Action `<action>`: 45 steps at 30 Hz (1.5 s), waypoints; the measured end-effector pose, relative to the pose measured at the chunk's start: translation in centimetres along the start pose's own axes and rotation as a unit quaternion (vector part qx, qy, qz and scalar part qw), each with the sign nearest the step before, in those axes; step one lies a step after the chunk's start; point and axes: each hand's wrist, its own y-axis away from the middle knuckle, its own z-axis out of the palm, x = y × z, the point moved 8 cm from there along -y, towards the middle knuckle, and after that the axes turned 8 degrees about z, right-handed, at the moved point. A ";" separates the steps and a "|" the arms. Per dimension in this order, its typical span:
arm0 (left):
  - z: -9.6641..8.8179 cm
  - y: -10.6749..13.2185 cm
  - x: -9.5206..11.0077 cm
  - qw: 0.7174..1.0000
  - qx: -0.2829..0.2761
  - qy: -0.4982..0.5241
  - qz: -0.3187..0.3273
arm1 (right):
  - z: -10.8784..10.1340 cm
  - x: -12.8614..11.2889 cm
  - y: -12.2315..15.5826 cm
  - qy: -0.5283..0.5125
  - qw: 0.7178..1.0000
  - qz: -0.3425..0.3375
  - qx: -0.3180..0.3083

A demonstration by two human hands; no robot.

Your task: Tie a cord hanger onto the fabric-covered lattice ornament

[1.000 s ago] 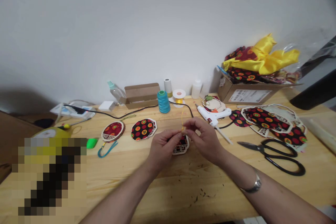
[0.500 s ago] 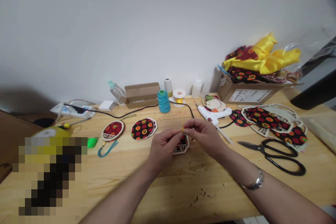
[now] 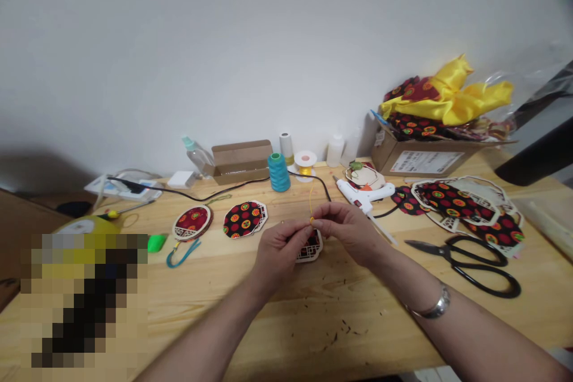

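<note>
My left hand (image 3: pixel 282 246) and my right hand (image 3: pixel 344 230) meet over the middle of the table, thumbs and fingers pinched together. Between the fingertips is a yellow cord (image 3: pixel 311 200), with one end rising upward and a small knot or bead of it where the hands touch. Beneath them lies a lattice-edged, patterned fabric piece (image 3: pixel 310 252), largely covered by the hands. To its left rest an octagonal fabric piece (image 3: pixel 245 219) and a round framed one (image 3: pixel 193 222) with a blue loop (image 3: pixel 183 255).
Black scissors (image 3: pixel 465 259) and stacked framed pieces (image 3: pixel 456 203) lie at right. A white glue gun (image 3: pixel 364 194), teal thread cone (image 3: pixel 279 173) and yellow cord spool (image 3: pixel 305 162) stand behind the hands. A cardboard box (image 3: pixel 423 155) holds fabric. Dark scraps (image 3: pixel 344 328) dot the front.
Both hands keep their pinch on the yellow cord in nearly the same place. Only a very slight shift of the view shows.
</note>
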 end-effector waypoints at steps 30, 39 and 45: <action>0.1 0.0 1.0 0.995 -0.017 -0.091 0.044 | 0.1 -0.2 0.3 0.042 0.998 -0.036 0.016; 0.0 0.0 1.6 0.994 -0.008 -0.087 0.071 | 0.3 -0.3 0.4 0.008 0.999 -0.035 0.001; -0.3 -0.1 1.4 0.996 0.006 -0.065 0.053 | 0.4 -0.5 0.5 0.003 0.999 -0.041 -0.004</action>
